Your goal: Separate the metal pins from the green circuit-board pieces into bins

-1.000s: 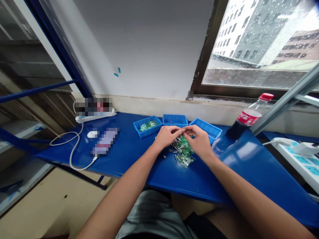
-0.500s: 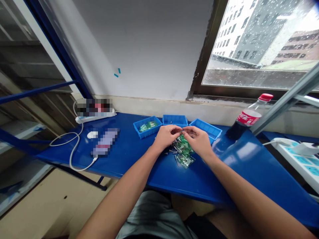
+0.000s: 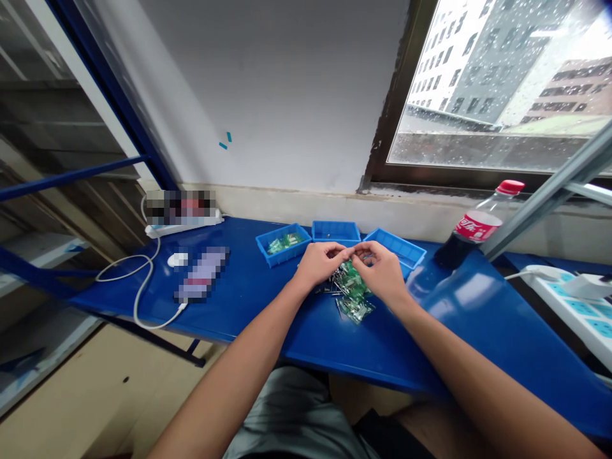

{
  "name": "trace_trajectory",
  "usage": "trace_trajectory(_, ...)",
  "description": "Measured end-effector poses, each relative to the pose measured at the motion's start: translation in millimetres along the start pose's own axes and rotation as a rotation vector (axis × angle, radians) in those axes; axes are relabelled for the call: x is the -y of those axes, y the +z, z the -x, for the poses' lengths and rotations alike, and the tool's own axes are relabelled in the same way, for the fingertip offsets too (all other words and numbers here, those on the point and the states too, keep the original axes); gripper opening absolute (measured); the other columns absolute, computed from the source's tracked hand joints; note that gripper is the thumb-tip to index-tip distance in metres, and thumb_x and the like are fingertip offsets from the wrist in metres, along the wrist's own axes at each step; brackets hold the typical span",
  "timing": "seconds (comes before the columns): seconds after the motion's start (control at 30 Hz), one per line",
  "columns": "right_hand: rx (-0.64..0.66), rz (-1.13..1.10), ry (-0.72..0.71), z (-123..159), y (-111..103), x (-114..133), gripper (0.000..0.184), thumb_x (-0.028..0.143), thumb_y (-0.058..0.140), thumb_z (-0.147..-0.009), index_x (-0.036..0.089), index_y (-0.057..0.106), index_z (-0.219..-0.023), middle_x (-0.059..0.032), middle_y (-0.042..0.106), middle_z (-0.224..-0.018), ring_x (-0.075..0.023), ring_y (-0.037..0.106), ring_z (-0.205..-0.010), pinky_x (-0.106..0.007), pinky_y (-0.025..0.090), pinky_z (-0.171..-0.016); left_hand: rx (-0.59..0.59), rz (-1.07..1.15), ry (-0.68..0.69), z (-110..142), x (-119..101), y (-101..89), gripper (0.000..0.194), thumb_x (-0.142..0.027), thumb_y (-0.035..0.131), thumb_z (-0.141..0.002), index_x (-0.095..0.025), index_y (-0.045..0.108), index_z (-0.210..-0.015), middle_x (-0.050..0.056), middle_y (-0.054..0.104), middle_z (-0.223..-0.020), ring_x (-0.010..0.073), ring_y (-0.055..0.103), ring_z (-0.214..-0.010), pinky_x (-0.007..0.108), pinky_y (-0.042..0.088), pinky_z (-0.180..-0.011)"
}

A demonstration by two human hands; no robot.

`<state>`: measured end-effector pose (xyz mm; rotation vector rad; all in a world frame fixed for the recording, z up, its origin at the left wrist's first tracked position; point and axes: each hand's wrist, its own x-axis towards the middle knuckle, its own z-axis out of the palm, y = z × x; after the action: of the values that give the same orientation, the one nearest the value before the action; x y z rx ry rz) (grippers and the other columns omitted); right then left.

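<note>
My left hand (image 3: 319, 262) and my right hand (image 3: 379, 270) meet fingertip to fingertip above a heap of small green circuit boards and metal pins (image 3: 352, 294) on the blue table (image 3: 268, 306). Both hands are pinched together on a small green part between them; which fingers carry it is too small to make out. Three blue trays stand just behind the hands: the left tray (image 3: 283, 243) holds green parts, the middle tray (image 3: 336, 231) and the right tray (image 3: 396, 247) look nearly bare.
A cola bottle (image 3: 473, 227) stands at the right by a slanted metal bar. White power strips lie at far right (image 3: 576, 305) and back left (image 3: 184, 220), with a white cable (image 3: 138, 280) and a blurred device (image 3: 203, 273). Wall and window lie behind.
The fingertips have drawn slightly closer together over the heap. Both forearms and everything on the table stay where they were.
</note>
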<state>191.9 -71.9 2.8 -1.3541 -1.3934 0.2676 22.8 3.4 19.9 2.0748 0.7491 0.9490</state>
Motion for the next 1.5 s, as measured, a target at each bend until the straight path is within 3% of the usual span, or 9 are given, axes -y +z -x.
trace_trajectory(0.2, 0.041, 0.026, -0.021, 0, 0, -5, 0.015, 0.031, 0.071, -0.086, 0.021, 0.076, -0.097, -0.0066, 0.077, -0.090, -0.0219, 0.070, -0.075, -0.037, 0.060, -0.071, 0.052, 0.133, -0.066, -3, 7, 1.2, 0.031, -0.042, 0.076, -0.091, -0.017, 0.084, -0.107, 0.009, 0.084, -0.103, 0.0261, 0.079, -0.098, 0.033, 0.062, -0.086)
trace_trajectory(0.37, 0.056, 0.014, -0.042, 1, 0, -2, 0.020, 0.032, 0.065, -0.092, 0.022, 0.078, -0.104, -0.0080, 0.079, -0.101, -0.0249, 0.075, -0.087, -0.040, 0.063, -0.079, -0.049, 0.213, -0.069, -4, 14, 4.3, 0.033, -0.022, 0.079, -0.086, -0.015, 0.078, -0.117, 0.012, 0.083, -0.105, 0.0237, 0.080, -0.096, 0.036, 0.065, -0.091)
trace_trajectory(0.57, 0.035, -0.042, 0.078, 2, 0, 4, 0.022, 0.040, 0.071, -0.091, 0.020, 0.078, -0.099, -0.0088, 0.081, -0.095, -0.0261, 0.077, -0.083, -0.038, 0.062, -0.073, -0.056, 0.207, -0.027, -4, 17, 7.7, 0.035, -0.016, 0.080, -0.083, -0.014, 0.075, -0.118, 0.010, 0.082, -0.101, 0.0208, 0.080, -0.090, 0.036, 0.066, -0.088)
trace_trajectory(0.77, 0.037, 0.011, 0.092, 2, -2, 6, 0.023, 0.043, 0.074, -0.089, 0.021, 0.078, -0.093, -0.0072, 0.080, -0.089, -0.0228, 0.073, -0.072, -0.035, 0.058, -0.068, -0.038, 0.120, 0.057, -3, 11, 5.8, 0.034, -0.010, 0.073, -0.084, -0.015, 0.075, -0.118, 0.008, 0.081, -0.101, 0.0183, 0.077, -0.088, 0.033, 0.065, -0.087)
trace_trajectory(0.93, 0.030, 0.022, 0.068, 1, 0, 1, 0.021, 0.041, 0.074, -0.086, 0.021, 0.075, -0.094, -0.0077, 0.079, -0.090, -0.0238, 0.073, -0.077, -0.034, 0.056, -0.066, -0.022, 0.139, 0.082, -5, 9, 4.0, 0.043, -0.004, 0.066, -0.082, -0.016, 0.075, -0.121, 0.008, 0.080, -0.109, 0.0184, 0.076, -0.095, 0.034, 0.064, -0.093)
trace_trajectory(1.17, 0.053, 0.001, 0.051, 0, 3, 1, 0.023, 0.031, 0.068, -0.085, 0.021, 0.073, -0.105, -0.0056, 0.074, -0.088, -0.0211, 0.068, -0.072, -0.033, 0.054, -0.063, -0.022, 0.338, 0.007, -6, 13, 6.0, 0.044, -0.017, 0.075, -0.086, -0.013, 0.070, -0.129, 0.016, 0.077, -0.121, 0.0213, 0.077, -0.101, 0.034, 0.063, -0.092)
trace_trajectory(1.27, 0.025, 0.052, 0.027, 0, 0, 5, 0.019, 0.031, 0.067, -0.086, 0.021, 0.075, -0.099, -0.0065, 0.074, -0.088, -0.0213, 0.067, -0.071, -0.034, 0.055, -0.065, -0.029, 0.221, -0.014, -4, 8, 3.1, 0.032, -0.034, 0.075, -0.092, -0.015, 0.076, -0.118, 0.013, 0.080, -0.113, 0.0234, 0.077, -0.102, 0.033, 0.062, -0.092)
trace_trajectory(1.37, 0.005, 0.022, 0.018, 1, -2, 8, 0.018, 0.033, 0.068, -0.087, 0.021, 0.075, -0.098, -0.0068, 0.076, -0.089, -0.0212, 0.068, -0.071, -0.034, 0.056, -0.064, 0.017, 0.074, -0.039, -2, 5, 0.2, 0.036, -0.048, 0.068, -0.096, -0.016, 0.082, -0.104, 0.008, 0.083, -0.098, 0.0235, 0.077, -0.092, 0.030, 0.060, -0.082)
trace_trajectory(1.5, 0.027, 0.002, -0.027, 0, -2, 6, 0.013, 0.029, 0.069, -0.087, 0.022, 0.075, -0.096, -0.0061, 0.077, -0.091, -0.0216, 0.069, -0.074, -0.035, 0.057, -0.069, 0.062, 0.022, -0.048, 0, 6, 0.6, 0.038, -0.050, 0.066, -0.097, -0.017, 0.085, -0.101, 0.006, 0.083, -0.089, 0.0234, 0.078, -0.085, 0.029, 0.059, -0.074)
